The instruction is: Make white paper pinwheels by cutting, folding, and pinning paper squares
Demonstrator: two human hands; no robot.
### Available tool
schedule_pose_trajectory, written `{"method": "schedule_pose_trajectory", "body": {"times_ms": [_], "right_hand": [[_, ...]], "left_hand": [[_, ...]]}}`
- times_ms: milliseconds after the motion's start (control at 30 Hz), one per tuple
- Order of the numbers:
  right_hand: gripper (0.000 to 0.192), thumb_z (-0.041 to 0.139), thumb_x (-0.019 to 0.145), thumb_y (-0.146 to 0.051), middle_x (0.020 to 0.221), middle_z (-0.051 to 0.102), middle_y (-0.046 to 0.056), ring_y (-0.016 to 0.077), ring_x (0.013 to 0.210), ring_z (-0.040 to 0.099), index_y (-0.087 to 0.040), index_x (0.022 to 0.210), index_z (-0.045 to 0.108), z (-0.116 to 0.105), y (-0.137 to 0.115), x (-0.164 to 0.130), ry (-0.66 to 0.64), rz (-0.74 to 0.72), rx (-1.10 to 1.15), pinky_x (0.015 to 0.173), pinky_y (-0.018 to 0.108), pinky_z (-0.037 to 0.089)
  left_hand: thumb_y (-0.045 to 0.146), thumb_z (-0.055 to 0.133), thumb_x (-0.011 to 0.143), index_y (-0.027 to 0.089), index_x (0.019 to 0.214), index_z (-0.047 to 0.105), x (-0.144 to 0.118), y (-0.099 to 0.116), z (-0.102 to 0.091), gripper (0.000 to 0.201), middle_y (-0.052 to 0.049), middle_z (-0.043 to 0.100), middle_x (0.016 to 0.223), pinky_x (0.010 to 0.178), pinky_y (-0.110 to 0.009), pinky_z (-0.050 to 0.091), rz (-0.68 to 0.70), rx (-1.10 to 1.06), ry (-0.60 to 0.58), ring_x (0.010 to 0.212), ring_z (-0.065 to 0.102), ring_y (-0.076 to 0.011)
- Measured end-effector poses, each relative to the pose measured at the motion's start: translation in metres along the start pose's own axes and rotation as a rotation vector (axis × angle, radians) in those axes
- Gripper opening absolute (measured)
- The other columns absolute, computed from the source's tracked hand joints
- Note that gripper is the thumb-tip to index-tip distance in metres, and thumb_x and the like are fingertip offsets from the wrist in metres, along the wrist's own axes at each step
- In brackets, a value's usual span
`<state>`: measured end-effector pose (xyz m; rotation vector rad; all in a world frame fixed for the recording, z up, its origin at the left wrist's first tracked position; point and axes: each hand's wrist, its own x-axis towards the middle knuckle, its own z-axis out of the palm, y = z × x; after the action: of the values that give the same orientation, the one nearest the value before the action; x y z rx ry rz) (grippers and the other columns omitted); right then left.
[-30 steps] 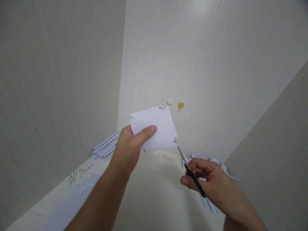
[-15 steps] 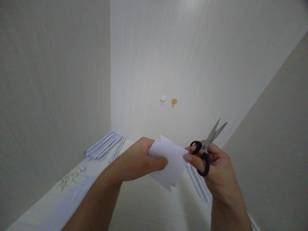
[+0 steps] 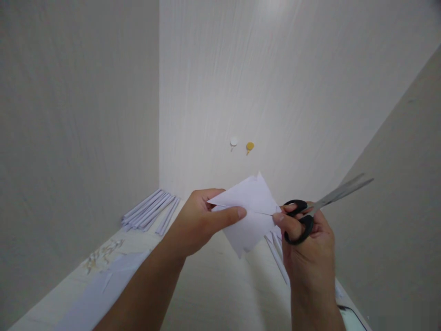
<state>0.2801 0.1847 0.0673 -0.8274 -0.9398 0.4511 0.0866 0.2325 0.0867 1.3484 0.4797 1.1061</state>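
A piece of white paper (image 3: 251,195), slit from its right edge and with small notches at its corners, is held up between both hands. My left hand (image 3: 203,220) grips its left side, thumb flat on top and fingers beneath. At the right edge, the thumb and fingertips of my right hand (image 3: 306,239) pinch the paper beside the slit. Black-handled scissors (image 3: 310,214) hang on the right hand's thumb and fingers through the loops. Their blades point up and right, away from the paper, slightly apart.
Several rolled paper tubes (image 3: 148,209) lie at the left against the wall, and more tubes (image 3: 277,257) sit behind my right hand. Small white and tan pieces (image 3: 103,255) and flat paper sheets (image 3: 99,294) are at lower left. White (image 3: 233,141) and yellow hooks (image 3: 250,146) are on the back wall.
The paper has been turned and spread flatter, so its slit and upper flap now show. My right hand has tilted, swinging the scissors' blades further right.
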Motion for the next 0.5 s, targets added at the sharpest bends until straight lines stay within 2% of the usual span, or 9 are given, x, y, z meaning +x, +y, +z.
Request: {"method": "schedule_pose_trajectory", "body": {"times_ms": [133, 233, 367, 500], "right_hand": [[0.025, 0.083, 0.071, -0.019, 0.075, 0.062, -0.005, 0.0118, 0.066, 0.060, -0.023, 0.083, 0.062, 0.009, -0.002, -0.003, 0.098, -0.036, 0.064, 0.069, 0.026, 0.051], [0.026, 0.083, 0.070, -0.019, 0.078, 0.063, -0.004, 0.0115, 0.066, 0.061, -0.023, 0.083, 0.061, 0.013, -0.003, -0.006, 0.130, -0.035, 0.066, 0.068, 0.026, 0.052], [0.028, 0.087, 0.071, -0.020, 0.075, 0.068, -0.004, 0.0133, 0.065, 0.064, -0.023, 0.084, 0.062, 0.017, 0.002, -0.013, 0.091, -0.066, 0.034, 0.066, 0.027, 0.053], [0.027, 0.089, 0.072, -0.024, 0.077, 0.071, -0.002, 0.0145, 0.067, 0.066, -0.023, 0.085, 0.065, 0.014, 0.001, -0.014, 0.000, -0.052, -0.060, 0.063, 0.026, 0.052]], "left_hand": [[0.031, 0.089, 0.073, 0.016, 0.088, 0.082, -0.002, -0.006, 0.014, 0.022, -0.007, 0.081, 0.084, 0.074, -0.029, 0.057, 0.067, -0.113, 0.007, 0.079, 0.074, -0.0206], [0.033, 0.086, 0.076, 0.016, 0.089, 0.083, -0.004, -0.008, 0.022, 0.021, -0.008, 0.081, 0.085, 0.073, -0.029, 0.057, 0.063, -0.059, 0.033, 0.080, 0.074, -0.0212], [0.038, 0.086, 0.077, 0.017, 0.089, 0.082, -0.003, -0.006, 0.026, 0.024, -0.006, 0.081, 0.083, 0.063, -0.026, 0.055, 0.022, 0.015, 0.162, 0.072, 0.073, -0.0198], [0.039, 0.087, 0.075, 0.017, 0.091, 0.081, -0.001, -0.003, 0.021, 0.029, -0.007, 0.082, 0.088, 0.067, -0.027, 0.057, 0.059, 0.031, 0.262, 0.077, 0.074, -0.0216]]}}
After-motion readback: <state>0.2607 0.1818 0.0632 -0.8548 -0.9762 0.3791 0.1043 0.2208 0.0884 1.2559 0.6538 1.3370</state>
